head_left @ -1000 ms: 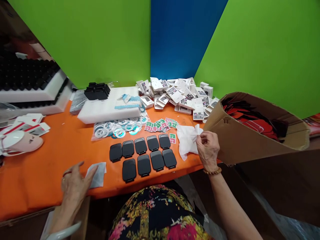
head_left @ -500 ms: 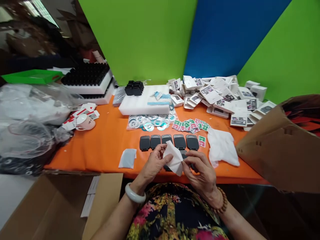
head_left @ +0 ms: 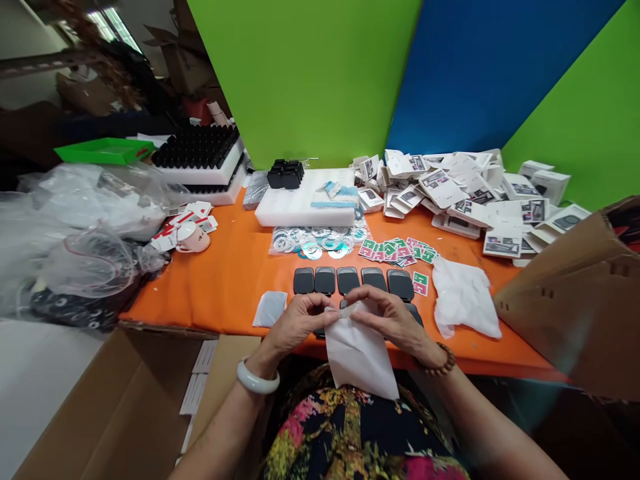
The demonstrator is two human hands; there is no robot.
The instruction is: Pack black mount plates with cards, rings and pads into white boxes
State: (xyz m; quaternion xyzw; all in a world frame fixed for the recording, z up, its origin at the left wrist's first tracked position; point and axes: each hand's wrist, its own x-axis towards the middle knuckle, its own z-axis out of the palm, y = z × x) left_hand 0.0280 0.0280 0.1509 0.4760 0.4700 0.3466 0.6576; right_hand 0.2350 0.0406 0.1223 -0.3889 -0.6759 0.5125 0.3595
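Both hands hold one white bag by its top edge, so it hangs down over my lap in front of the orange table. My left hand pinches the top left corner and my right hand pinches the top right. Just behind the hands lie two rows of flat black cases; the near row is mostly hidden. A pile of the same white bags lies to the right, and one small flat bag to the left.
Coloured stickers, a bag of round discs, a white foam block and a heap of small white boxes lie further back. Open cardboard boxes stand at right and lower left. Plastic bags crowd the left.
My right hand took a white bag from the pile and brought it to the middle. My left hand left the small flat bag and joined it. The bag now hangs unfolded.
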